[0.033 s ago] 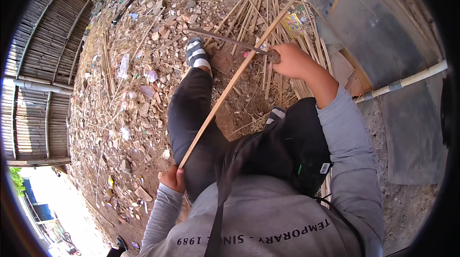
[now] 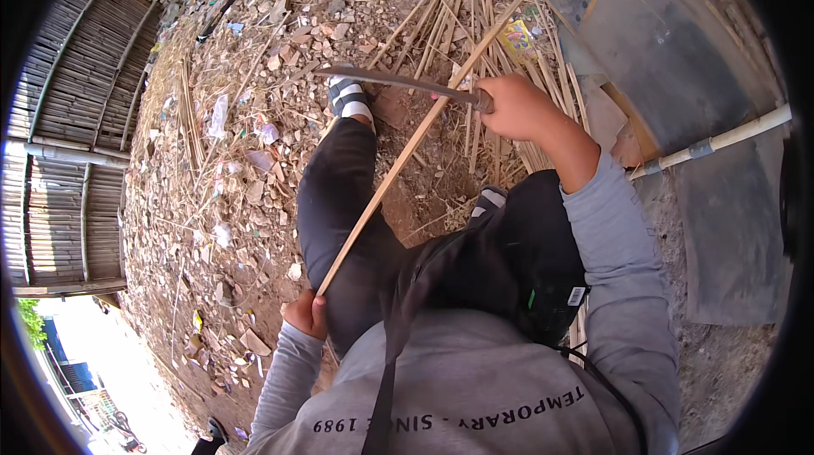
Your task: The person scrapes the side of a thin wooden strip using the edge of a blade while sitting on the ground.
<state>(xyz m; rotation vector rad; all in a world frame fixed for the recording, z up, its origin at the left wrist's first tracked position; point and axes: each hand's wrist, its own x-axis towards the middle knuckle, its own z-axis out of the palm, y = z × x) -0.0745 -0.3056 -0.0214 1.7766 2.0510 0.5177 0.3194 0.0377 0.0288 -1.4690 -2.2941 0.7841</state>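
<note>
1. Head view: a long pale wooden strip (image 2: 408, 154) slants across the person's front, one end low beside the left thigh, the other reaching up and right toward the far edge of the rubble-strewn ground (image 2: 415, 200).
2. The left hand (image 2: 307, 316) grasps the strip's near end, thumb along it, just beside the left leg (image 2: 341, 200).
3. The right hand (image 2: 515, 107) is clenched round the handle of a long knife (image 2: 381, 77), just right of the strip's upper half; it grips the knife, not the strip.
4. The blade runs leftward from that fist and crosses over the strip, its tip above the left shoe (image 2: 348, 99). Whether the edge touches the wood, I cannot tell.
5. The strip thus lies between the hands, held at the left and crossed by steel near the right.
6. Beyond the right hand, toward the ground's far right corner, loose strips (image 2: 437, 27) lie in a rough sheaf, a yellow wrapper (image 2: 516, 36) among them.
7. Dark sheets (image 2: 657, 56) flank the ground's right edge; a bamboo wall (image 2: 80, 73) stands along its left.
</note>
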